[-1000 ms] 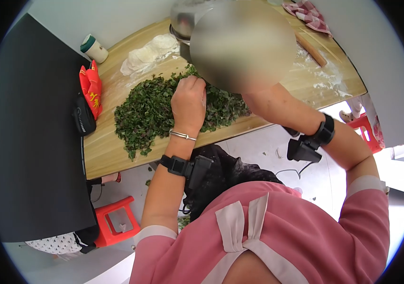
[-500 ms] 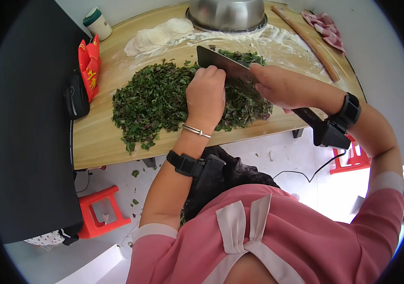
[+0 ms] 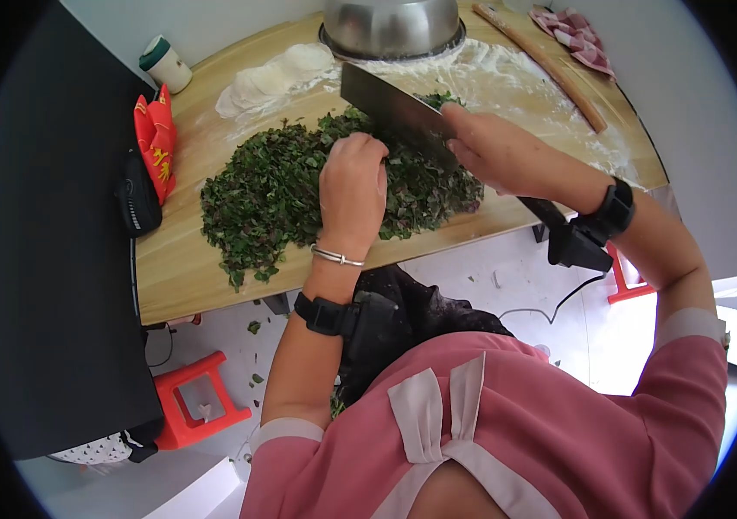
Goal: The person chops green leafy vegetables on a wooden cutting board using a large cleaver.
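My right hand (image 3: 498, 151) grips a wide-bladed cleaver (image 3: 390, 108), its blade lifted and slanting over a large heap of chopped leafy greens (image 3: 264, 186). The leaves are dark green with some purple, spread on the wooden table (image 3: 178, 268). My left hand (image 3: 354, 186) is closed with curled fingers, pressed on the middle of the heap beside the blade. Its fingertips are partly hidden among the leaves. A gap shows between the left knuckles and the blade.
Behind the greens lie flat dough rounds (image 3: 277, 78), an upturned metal bowl (image 3: 394, 26) and scattered flour. A rolling pin (image 3: 545, 69) and checked cloth (image 3: 576, 39) lie far right. A lidded jar (image 3: 165, 65) and red packet (image 3: 155, 143) stand left. A red stool (image 3: 200, 402) is below.
The cleaver has risen away from the greens, and the gap to my left hand has widened. My left hand has come slightly nearer to me. The whole view has shifted a little.
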The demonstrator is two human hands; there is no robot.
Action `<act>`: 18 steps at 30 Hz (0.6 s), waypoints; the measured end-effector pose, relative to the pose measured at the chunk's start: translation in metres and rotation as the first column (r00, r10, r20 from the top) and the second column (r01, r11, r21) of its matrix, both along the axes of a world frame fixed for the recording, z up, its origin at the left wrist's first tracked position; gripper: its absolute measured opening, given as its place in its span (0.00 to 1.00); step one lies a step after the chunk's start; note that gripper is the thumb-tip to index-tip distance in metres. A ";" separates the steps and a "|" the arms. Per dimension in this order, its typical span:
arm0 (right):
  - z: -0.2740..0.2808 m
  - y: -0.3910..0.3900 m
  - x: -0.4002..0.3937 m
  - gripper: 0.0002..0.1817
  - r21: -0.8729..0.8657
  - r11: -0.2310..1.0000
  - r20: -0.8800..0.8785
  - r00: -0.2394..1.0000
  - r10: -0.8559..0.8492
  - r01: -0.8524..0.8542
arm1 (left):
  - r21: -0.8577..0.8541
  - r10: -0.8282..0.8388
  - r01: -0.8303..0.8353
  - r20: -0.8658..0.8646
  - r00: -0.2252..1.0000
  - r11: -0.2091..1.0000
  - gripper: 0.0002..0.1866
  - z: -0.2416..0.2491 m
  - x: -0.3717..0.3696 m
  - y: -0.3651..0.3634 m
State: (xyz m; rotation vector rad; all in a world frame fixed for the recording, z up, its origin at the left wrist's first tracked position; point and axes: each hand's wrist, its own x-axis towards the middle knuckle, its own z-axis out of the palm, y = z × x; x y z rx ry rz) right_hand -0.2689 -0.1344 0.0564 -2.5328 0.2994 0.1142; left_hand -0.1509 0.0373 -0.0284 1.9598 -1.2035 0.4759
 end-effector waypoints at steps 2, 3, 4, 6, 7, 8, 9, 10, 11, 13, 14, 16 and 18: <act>-0.002 -0.001 -0.002 0.08 -0.281 0.931 0.134 0.951 0.279 -0.233 | 0.008 0.012 -0.013 0.026 1.000 1.000 0.07 -0.001 -0.003 -0.002; 0.005 0.003 -0.001 0.08 -0.280 0.932 0.134 0.952 0.275 -0.229 | 0.025 0.019 -0.019 0.008 1.000 1.000 0.07 -0.001 -0.002 -0.002; 0.017 0.010 0.000 0.07 -0.178 0.960 -0.009 0.976 0.219 -0.217 | 0.041 0.027 -0.027 -0.012 1.000 0.999 0.07 -0.002 -0.002 -0.002; 0.026 0.016 0.003 0.07 -0.076 0.980 -0.164 0.972 0.171 -0.185 | 0.045 0.022 -0.021 -0.014 1.000 0.999 0.06 -0.002 -0.001 -0.002; 0.027 0.016 0.005 0.06 -0.035 0.988 -0.187 0.972 0.138 -0.147 | 0.047 0.021 -0.020 -0.017 1.000 0.999 0.06 -0.002 -0.001 -0.002; 0.026 0.016 0.008 0.06 0.004 0.994 -0.213 0.971 0.108 -0.110 | 0.046 0.023 -0.022 -0.027 0.999 0.999 0.06 -0.003 0.000 -0.003; 0.024 0.017 0.012 0.06 0.004 0.994 -0.223 0.968 0.112 -0.114 | 0.045 0.026 -0.025 -0.017 1.000 0.999 0.06 -0.003 0.001 -0.003; 0.021 0.018 0.015 0.06 -0.009 0.991 -0.214 0.968 0.127 -0.132 | 0.047 0.028 -0.028 -0.005 1.000 0.999 0.06 -0.003 0.001 -0.003; 0.019 0.020 0.018 0.06 -0.022 0.989 -0.202 0.969 0.140 -0.147 | 0.051 0.027 -0.027 -0.010 1.000 0.998 0.06 -0.003 0.001 -0.004; 0.007 0.026 0.030 0.06 -0.077 0.981 -0.191 0.968 0.163 -0.180 | 0.068 0.045 -0.045 -0.006 0.999 0.997 0.05 -0.001 -0.001 -0.005; -0.002 0.025 0.035 0.06 -0.141 0.966 -0.176 0.966 0.190 -0.215 | 0.075 0.036 -0.036 0.003 0.999 0.996 0.05 -0.001 -0.001 -0.005; -0.040 0.009 0.043 0.06 -0.139 0.964 -0.013 0.974 0.228 -0.228 | 0.056 0.019 -0.018 -0.007 1.000 0.998 0.05 -0.003 -0.001 -0.003; -0.041 0.006 0.041 0.06 -0.145 0.959 0.156 0.951 0.266 -0.245 | 0.024 -0.006 0.005 0.022 1.000 1.000 0.06 -0.006 0.001 0.001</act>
